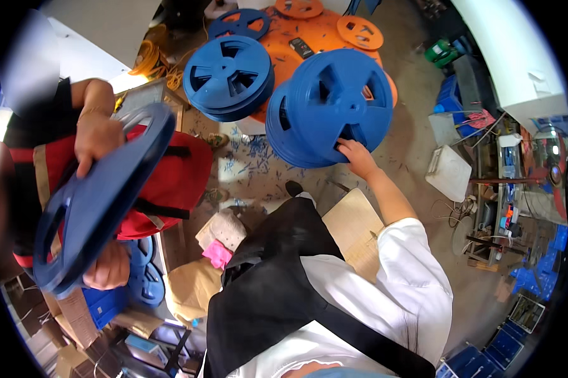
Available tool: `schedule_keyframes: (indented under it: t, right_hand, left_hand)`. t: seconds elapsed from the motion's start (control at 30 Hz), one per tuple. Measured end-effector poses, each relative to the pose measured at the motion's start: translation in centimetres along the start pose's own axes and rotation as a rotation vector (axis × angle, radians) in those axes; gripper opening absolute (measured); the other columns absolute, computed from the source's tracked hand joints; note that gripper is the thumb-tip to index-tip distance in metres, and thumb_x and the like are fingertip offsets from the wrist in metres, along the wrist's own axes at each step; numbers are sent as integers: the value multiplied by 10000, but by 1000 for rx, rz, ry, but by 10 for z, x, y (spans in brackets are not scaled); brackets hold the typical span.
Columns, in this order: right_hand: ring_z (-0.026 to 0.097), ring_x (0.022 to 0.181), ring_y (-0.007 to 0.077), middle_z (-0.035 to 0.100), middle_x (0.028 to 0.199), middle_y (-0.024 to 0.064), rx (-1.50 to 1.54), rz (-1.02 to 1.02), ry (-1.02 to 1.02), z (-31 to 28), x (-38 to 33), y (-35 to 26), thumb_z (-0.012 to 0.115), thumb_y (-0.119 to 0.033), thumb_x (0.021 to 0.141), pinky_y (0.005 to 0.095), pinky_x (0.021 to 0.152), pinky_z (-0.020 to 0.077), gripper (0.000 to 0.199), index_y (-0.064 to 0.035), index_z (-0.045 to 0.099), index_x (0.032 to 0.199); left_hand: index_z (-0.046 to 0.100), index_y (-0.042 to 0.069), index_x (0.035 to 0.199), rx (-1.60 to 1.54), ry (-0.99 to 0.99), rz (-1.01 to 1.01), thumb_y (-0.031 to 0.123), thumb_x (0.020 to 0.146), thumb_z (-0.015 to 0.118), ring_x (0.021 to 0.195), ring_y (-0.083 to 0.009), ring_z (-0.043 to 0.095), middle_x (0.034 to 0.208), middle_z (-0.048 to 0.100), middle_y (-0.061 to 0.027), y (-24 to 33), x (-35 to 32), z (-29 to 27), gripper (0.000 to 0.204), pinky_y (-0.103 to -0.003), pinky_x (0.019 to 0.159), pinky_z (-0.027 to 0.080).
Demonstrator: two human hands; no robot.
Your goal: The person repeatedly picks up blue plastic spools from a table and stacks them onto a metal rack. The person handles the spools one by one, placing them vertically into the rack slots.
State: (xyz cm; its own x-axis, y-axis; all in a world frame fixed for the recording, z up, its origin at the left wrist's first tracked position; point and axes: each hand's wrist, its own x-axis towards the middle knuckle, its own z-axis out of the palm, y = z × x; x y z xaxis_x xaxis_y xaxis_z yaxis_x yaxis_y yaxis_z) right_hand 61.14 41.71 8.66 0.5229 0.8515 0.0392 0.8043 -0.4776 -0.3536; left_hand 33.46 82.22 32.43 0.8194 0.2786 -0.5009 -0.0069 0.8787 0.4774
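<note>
My right hand reaches forward to the front of the top blue plastic reel disc. Its fingers are hooked into one of the disc's cut-out openings and curl around the rim. That disc lies a little off-centre on a stack of similar blue discs at the edge of an orange round table. To the left of it stands a second stack of blue discs. My left hand is out of view.
At left, a co-worker in a red apron holds another large blue disc in both hands. Orange discs and a dark handheld device lie on the table. Blue shavings litter the floor near a beige board.
</note>
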Motion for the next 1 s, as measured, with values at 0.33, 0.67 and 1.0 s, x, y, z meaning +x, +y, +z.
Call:
schedule_keyframes:
  t: [0.33, 0.67, 1.0]
  right_hand:
    - [568, 1043, 313, 609, 1027, 164, -128, -240, -356, 4, 35, 40, 761, -165, 635, 404, 880, 443, 479, -5, 522, 1018]
    - [614, 917, 337, 642, 891, 189, -167, -65, -952, 1, 86, 61, 840, -423, 516, 411, 788, 507, 612, 19, 666, 901]
    - [595, 1028, 312, 628, 1109, 192, -160, 11, -1403, 23, 122, 50, 768, -441, 638, 378, 856, 482, 589, 16, 679, 999]
  left_hand:
    - [455, 48, 1270, 348, 648, -189, 197, 916, 562, 592, -67, 485, 725, 500, 37, -189, -53, -199, 398, -207, 550, 423]
    - [366, 83, 1373, 28, 759, -227, 115, 929, 534, 614, -80, 501, 752, 514, 18, -338, -110, -317, 476, -226, 577, 458]
    - [266, 119, 1470, -190, 773, -148, 54, 942, 514, 625, -90, 515, 797, 540, 4, -412, -131, -331, 586, -240, 597, 481]
